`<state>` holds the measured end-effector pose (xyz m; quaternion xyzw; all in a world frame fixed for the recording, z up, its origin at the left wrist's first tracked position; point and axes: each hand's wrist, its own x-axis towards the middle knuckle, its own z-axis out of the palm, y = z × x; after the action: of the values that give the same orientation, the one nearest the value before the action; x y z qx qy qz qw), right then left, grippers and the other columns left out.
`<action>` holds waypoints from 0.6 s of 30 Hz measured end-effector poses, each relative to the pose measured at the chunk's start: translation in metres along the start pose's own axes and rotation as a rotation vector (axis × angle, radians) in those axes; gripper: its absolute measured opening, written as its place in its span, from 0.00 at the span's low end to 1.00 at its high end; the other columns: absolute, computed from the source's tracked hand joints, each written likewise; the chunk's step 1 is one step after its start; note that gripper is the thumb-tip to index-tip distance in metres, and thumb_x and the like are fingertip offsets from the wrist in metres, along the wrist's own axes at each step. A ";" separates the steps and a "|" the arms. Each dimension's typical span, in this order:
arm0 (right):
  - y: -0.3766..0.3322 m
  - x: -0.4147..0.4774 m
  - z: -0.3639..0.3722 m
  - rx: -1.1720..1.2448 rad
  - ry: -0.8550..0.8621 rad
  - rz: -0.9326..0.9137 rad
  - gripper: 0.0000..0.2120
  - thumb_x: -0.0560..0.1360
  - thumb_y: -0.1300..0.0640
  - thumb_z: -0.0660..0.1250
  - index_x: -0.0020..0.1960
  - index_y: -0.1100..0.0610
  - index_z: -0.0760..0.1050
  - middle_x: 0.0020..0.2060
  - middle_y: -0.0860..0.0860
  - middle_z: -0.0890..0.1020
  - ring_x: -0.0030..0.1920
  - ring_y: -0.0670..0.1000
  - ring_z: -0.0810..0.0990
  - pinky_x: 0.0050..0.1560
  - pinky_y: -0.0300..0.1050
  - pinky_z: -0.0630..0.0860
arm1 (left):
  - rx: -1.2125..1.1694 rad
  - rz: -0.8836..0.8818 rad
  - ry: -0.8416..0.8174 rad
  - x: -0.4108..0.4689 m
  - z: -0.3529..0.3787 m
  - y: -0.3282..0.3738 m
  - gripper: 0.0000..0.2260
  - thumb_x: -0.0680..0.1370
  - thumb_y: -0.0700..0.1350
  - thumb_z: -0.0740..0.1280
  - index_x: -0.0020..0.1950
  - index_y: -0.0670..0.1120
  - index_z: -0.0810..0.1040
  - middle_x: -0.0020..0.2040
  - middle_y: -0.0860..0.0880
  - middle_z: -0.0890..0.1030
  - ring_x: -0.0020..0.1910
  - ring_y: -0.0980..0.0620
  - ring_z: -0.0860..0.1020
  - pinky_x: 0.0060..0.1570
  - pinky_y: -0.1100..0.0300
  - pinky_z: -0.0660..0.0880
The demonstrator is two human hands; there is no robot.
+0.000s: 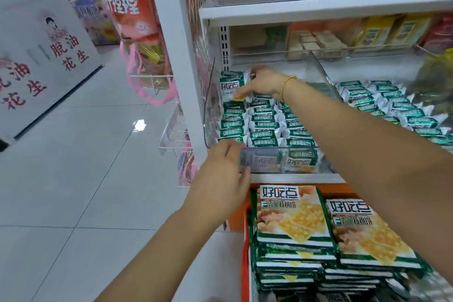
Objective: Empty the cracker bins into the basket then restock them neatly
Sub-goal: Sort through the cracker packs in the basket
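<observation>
**Both hands at the cracker bin, basket below**

Nearest the camera, an orange basket (236, 219) sits at the lower right. It holds large cracker packs (291, 216) in green and white, lying flat in two stacks side by side.

Just above the basket, the left hand (220, 169) grips the front left corner of the clear bin (210, 115), with its fingers curled over the rim and its thumb against the front wall. The bin stands on a white shelf (296, 178) and holds small cracker packs (262, 127) set on edge in three tidy rows that run front to back. A few more stand flat against the front wall.

Further in, the right hand (264, 83), with a gold bracelet (286, 83) on its wrist, reaches to the back left of the bin. Its fingers and thumb are curled round an upright pack (231, 84) whose printed face looks forward.

To the right, a neighbouring bin (392, 105) holds similar small packs, laid more loosely. Behind, boxed snacks (316, 41) line the back of the shelf.
</observation>
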<state>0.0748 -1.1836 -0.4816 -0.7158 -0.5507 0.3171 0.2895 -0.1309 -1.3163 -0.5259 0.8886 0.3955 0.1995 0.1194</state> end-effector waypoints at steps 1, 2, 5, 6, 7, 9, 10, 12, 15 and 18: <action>0.004 0.006 0.004 0.015 0.014 0.007 0.47 0.64 0.50 0.79 0.75 0.61 0.59 0.67 0.54 0.72 0.62 0.53 0.72 0.61 0.43 0.66 | -0.008 -0.007 -0.001 0.000 0.000 0.000 0.20 0.80 0.47 0.60 0.71 0.47 0.66 0.67 0.50 0.66 0.66 0.52 0.66 0.62 0.63 0.64; 0.008 0.010 0.007 0.051 0.032 0.006 0.47 0.64 0.51 0.79 0.75 0.60 0.59 0.70 0.55 0.70 0.66 0.55 0.70 0.63 0.43 0.66 | -0.013 -0.013 -0.002 0.001 -0.001 0.001 0.20 0.80 0.47 0.60 0.71 0.47 0.66 0.68 0.50 0.66 0.66 0.52 0.66 0.62 0.63 0.64; 0.013 0.018 0.014 0.102 0.087 -0.018 0.45 0.65 0.52 0.79 0.74 0.61 0.60 0.71 0.55 0.68 0.67 0.55 0.70 0.62 0.41 0.67 | -0.014 -0.012 0.001 0.002 0.002 0.004 0.20 0.79 0.45 0.61 0.71 0.45 0.67 0.68 0.48 0.67 0.66 0.50 0.67 0.64 0.64 0.63; 0.014 0.019 0.016 0.105 0.090 -0.030 0.43 0.66 0.53 0.79 0.74 0.60 0.62 0.69 0.55 0.69 0.64 0.54 0.72 0.59 0.38 0.69 | -0.013 -0.008 0.008 0.002 0.002 0.005 0.21 0.79 0.45 0.62 0.71 0.43 0.67 0.67 0.46 0.68 0.66 0.49 0.68 0.64 0.63 0.64; 0.014 0.020 0.017 0.118 0.080 -0.041 0.41 0.66 0.54 0.79 0.73 0.59 0.63 0.67 0.54 0.71 0.59 0.53 0.75 0.54 0.35 0.72 | -0.010 -0.004 0.015 0.002 0.003 0.006 0.21 0.79 0.44 0.62 0.71 0.43 0.67 0.67 0.46 0.68 0.66 0.48 0.68 0.64 0.62 0.64; 0.011 0.018 0.020 0.148 0.049 -0.051 0.36 0.67 0.58 0.78 0.70 0.58 0.65 0.63 0.54 0.72 0.48 0.53 0.78 0.46 0.36 0.78 | 0.006 -0.005 -0.001 0.003 0.004 0.007 0.22 0.79 0.46 0.61 0.73 0.44 0.64 0.69 0.47 0.66 0.68 0.50 0.66 0.65 0.62 0.62; 0.009 0.017 0.021 0.134 0.051 -0.051 0.35 0.68 0.59 0.77 0.70 0.59 0.64 0.60 0.54 0.74 0.47 0.53 0.78 0.49 0.40 0.79 | 0.016 -0.006 -0.010 0.004 0.005 0.007 0.23 0.80 0.47 0.59 0.74 0.45 0.62 0.70 0.48 0.65 0.69 0.51 0.64 0.66 0.63 0.61; 0.008 0.016 0.024 0.079 0.064 -0.052 0.36 0.68 0.60 0.77 0.70 0.59 0.63 0.59 0.53 0.73 0.49 0.54 0.77 0.55 0.46 0.78 | 0.047 -0.004 -0.025 0.007 0.006 0.008 0.23 0.80 0.48 0.58 0.75 0.46 0.59 0.71 0.49 0.62 0.69 0.52 0.63 0.65 0.63 0.61; 0.005 0.013 0.022 0.071 0.094 -0.055 0.37 0.66 0.59 0.78 0.69 0.58 0.63 0.63 0.54 0.72 0.47 0.52 0.75 0.57 0.49 0.77 | 0.070 -0.005 -0.038 0.010 0.009 0.008 0.23 0.80 0.48 0.58 0.75 0.46 0.59 0.71 0.49 0.63 0.69 0.51 0.63 0.66 0.62 0.61; 0.005 0.001 0.013 0.018 0.139 -0.066 0.39 0.66 0.56 0.78 0.71 0.59 0.62 0.64 0.55 0.73 0.54 0.53 0.75 0.62 0.46 0.72 | 0.078 -0.005 -0.041 0.010 0.011 0.007 0.24 0.80 0.47 0.59 0.75 0.46 0.60 0.71 0.48 0.63 0.70 0.51 0.63 0.67 0.62 0.61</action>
<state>0.0683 -1.1827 -0.4939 -0.7149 -0.5498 0.2619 0.3436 -0.1154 -1.3136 -0.5308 0.8954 0.4028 0.1654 0.0931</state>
